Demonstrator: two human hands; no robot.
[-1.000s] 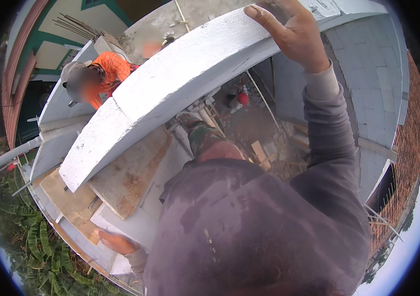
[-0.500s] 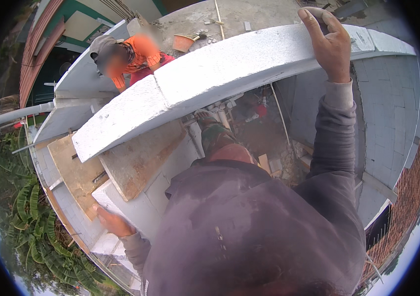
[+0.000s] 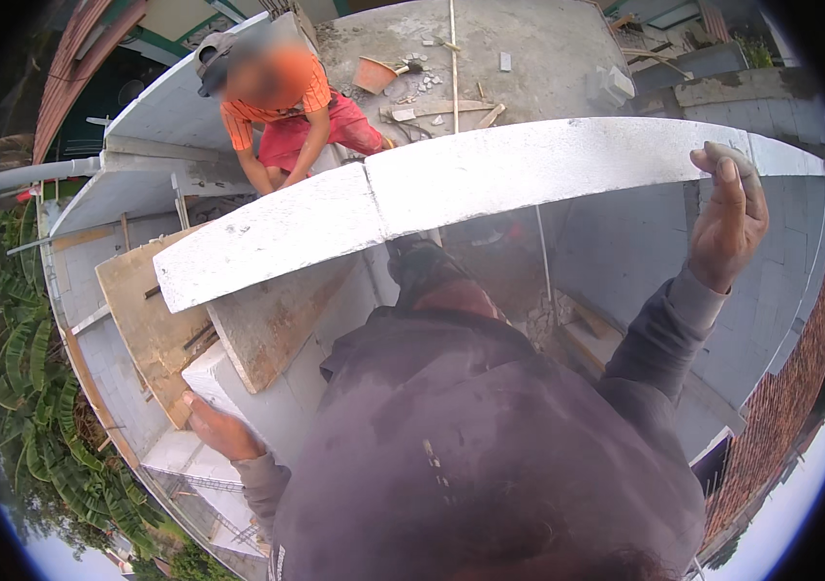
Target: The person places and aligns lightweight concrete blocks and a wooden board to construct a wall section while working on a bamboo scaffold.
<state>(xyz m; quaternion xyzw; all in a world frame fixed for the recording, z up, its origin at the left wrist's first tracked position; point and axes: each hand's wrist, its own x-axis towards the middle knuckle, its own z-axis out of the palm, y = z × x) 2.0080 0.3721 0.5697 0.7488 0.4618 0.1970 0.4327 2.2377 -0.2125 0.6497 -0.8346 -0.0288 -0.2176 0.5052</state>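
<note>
My right hand (image 3: 734, 218) is at the right part of the long, curving white block wall (image 3: 548, 160). Its fingers are curled together in front of the wall's top; anything inside them is hidden, and I cannot tell whether they touch the wall. At lower left, my left hand (image 3: 221, 428) lies with fingers stretched out along the edge of a white block (image 3: 223, 373), holding nothing. Two worn boards, a tan board (image 3: 141, 305) and a brownish board (image 3: 277, 315), lean between this block and the wall.
Beyond the wall, a co-worker in orange (image 3: 286, 97) crouches with lowered hands. An orange bucket (image 3: 373, 75) and rubble stand on the concrete floor (image 3: 548, 44). A thin pole (image 3: 454, 63) lies there. A grey pipe (image 3: 34, 176) juts in at left; tiled roofing (image 3: 771, 426) borders the right.
My right hand has shifted right along the wall and lower in view. The view has tilted, showing more floor beyond. The co-worker appears more upright. My left hand stays by the block.
</note>
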